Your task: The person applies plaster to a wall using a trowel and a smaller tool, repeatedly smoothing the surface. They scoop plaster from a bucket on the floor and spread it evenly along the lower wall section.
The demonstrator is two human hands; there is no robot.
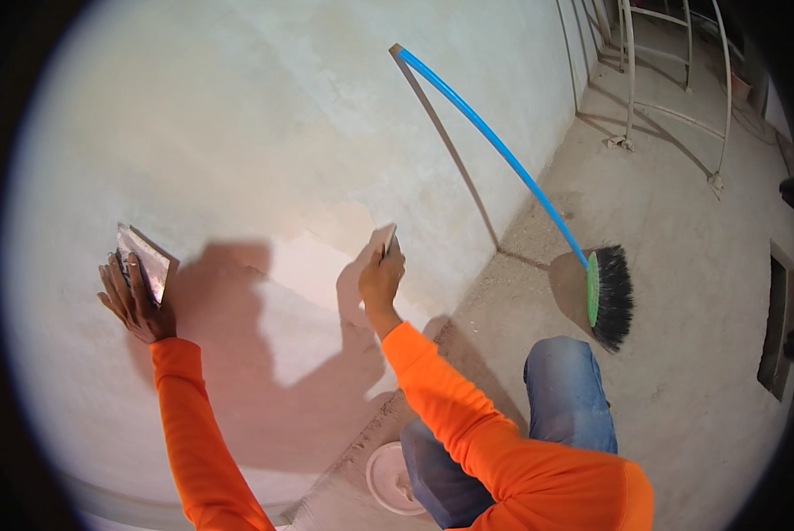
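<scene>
My left hand (137,301) is raised near the wall at the left, its fingers spread over a flat, four-sided plate (149,265) smeared with pale paste. The plate seems held under the fingers and thumb; the palm side is hidden. My right hand (382,281) is closed round a small flat scraper (388,237), its end up at the wall. The scraper's grip is hidden in the fist. Around both hands lies the pale plastered wall (326,97), with a lighter smooth patch between them and my shadow falling across it.
A broom with a blue handle (494,142) and black bristles (614,296) leans on the wall at right. A round pale lid or tub (384,478) sits by my knee. Metal scaffold legs (631,80) stand at far right, and a rectangular floor opening (775,323) lies right.
</scene>
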